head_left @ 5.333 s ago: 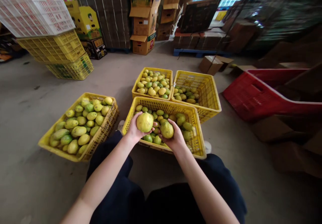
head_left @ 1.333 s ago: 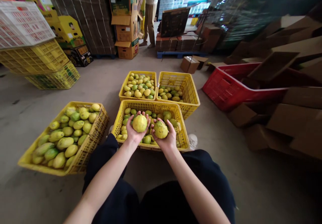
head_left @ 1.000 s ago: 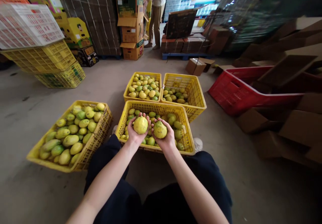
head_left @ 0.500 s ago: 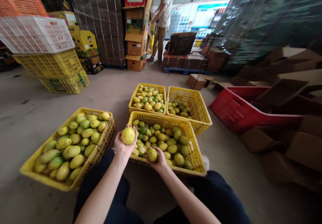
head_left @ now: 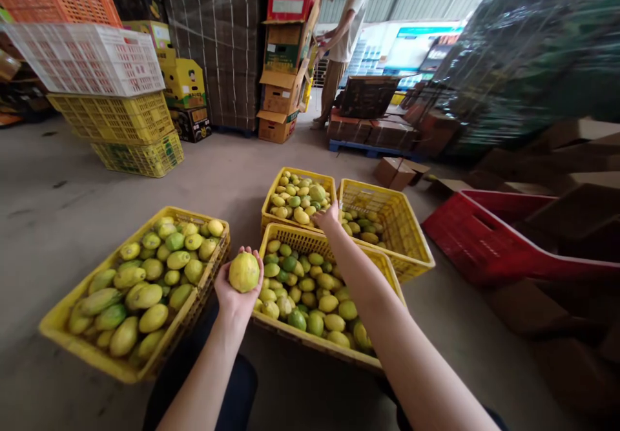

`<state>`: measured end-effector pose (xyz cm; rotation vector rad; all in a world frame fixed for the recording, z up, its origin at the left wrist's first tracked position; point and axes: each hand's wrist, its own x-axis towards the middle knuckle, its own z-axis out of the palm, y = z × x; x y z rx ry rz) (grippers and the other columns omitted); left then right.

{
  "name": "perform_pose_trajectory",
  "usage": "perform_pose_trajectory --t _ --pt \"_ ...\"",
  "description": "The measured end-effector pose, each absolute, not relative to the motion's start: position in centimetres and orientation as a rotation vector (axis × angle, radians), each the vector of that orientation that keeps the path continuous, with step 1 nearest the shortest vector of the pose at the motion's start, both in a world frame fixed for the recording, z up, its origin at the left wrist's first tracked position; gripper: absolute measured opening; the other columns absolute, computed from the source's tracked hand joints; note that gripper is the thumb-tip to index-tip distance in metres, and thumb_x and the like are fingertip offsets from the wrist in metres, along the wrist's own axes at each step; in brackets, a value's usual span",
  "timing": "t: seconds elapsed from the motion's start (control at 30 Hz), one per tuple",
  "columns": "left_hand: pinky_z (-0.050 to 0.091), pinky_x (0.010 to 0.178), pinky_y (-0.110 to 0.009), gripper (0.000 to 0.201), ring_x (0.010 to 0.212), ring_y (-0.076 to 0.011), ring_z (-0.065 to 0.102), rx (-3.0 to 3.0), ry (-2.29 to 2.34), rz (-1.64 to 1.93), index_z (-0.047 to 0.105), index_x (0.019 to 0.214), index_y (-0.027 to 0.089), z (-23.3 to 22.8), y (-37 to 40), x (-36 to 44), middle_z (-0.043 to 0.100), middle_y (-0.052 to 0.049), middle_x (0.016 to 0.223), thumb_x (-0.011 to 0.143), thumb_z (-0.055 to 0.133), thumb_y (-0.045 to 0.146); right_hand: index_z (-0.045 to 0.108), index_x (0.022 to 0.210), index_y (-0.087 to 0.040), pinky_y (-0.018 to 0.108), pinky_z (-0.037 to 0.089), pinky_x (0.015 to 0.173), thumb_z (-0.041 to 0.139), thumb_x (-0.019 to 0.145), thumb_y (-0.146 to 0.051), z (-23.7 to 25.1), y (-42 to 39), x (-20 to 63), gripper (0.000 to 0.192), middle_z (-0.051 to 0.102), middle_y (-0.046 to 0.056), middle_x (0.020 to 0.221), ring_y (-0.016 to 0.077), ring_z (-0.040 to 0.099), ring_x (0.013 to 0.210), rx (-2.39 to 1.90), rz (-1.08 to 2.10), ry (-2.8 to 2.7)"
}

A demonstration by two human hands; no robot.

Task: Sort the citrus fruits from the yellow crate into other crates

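My left hand (head_left: pixel 236 298) is palm up, fingers curled round a yellow lemon (head_left: pixel 244 272), between the left crate and the front crate. My right arm reaches across the front crate (head_left: pixel 320 344) to the back left crate (head_left: pixel 310 174). There my right hand (head_left: pixel 328 217) hangs over the near right corner with its fingers apart, blurred in part. Just beyond the fingertips is a large yellow-green lemon (head_left: pixel 317 192); whether it rests on the pile or is in the air I cannot tell. Yellow and green lemons fill the front crate.
On my left stands a yellow crate (head_left: pixel 87 361) heaped with lemons. The back right crate (head_left: pixel 411 240) holds a low layer. A red crate (head_left: pixel 450 237) and cardboard lie at right. Stacked crates (head_left: pixel 111 117) stand far left. Another person (head_left: pixel 346 37) stands by stacked boxes (head_left: pixel 281 95).
My right hand has moved from the front crate forward to the back left crate and let go of its lemon. My left hand still holds its lemon. The view has shifted slightly.
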<state>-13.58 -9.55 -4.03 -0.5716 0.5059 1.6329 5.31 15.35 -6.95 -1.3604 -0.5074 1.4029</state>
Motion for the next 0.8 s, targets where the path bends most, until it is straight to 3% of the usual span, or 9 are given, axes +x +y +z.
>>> perform_pose_trajectory --t 0.13,0.3,0.53,0.8 --pt "0.061 0.078 -0.033 0.029 0.084 -0.0221 0.074 -0.573 0.488 1.625 0.073 0.087 0.013 -4.1 -9.4 -13.7 0.075 -0.01 0.085 0.076 0.046 0.016 0.055 0.115 -0.017 0.033 0.053 0.081 0.03 0.103 -0.041 -9.2 11.7 5.6 0.037 0.064 0.008 0.096 0.0178 0.064 0.09 -1.557 1.494 -0.526" --pt "0.061 0.078 -0.032 0.028 0.084 -0.0211 0.074 -0.526 0.49 1.616 0.072 0.086 0.015 -4.0 -9.7 -13.7 0.075 -0.009 0.083 0.078 0.045 0.017 0.06 0.087 -0.012 0.034 0.051 0.074 0.041 0.096 -0.021 -13.9 2.2 7.0 0.023 0.066 0.01 0.08 0.0179 0.065 0.069 -1.672 1.781 -0.615" --pt "0.059 0.084 -0.031 0.027 0.086 -0.02 0.073 -0.327 0.537 1.579 0.071 0.087 0.017 -4.5 -9.4 -11.9 0.074 -0.007 0.079 0.076 0.046 0.018 0.062 0.085 -0.018 0.033 0.051 0.078 0.052 0.088 -0.02 -13.0 -4.1 11.7 0.011 0.071 0.006 0.081 0.0174 0.068 0.066 -1.651 1.853 -0.711" --pt "0.06 0.082 -0.033 0.046 0.087 -0.0213 0.073 -0.337 0.509 1.555 0.067 0.119 0.015 -5.5 -9.1 -9.2 0.074 -0.009 0.086 0.08 0.042 0.018 0.063 0.082 -0.019 0.03 0.053 0.072 0.058 0.081 -0.021 -11.5 -7.8 15.6 0.006 0.073 0.005 0.081 0.0166 0.069 0.066 -1.427 1.785 -0.697"
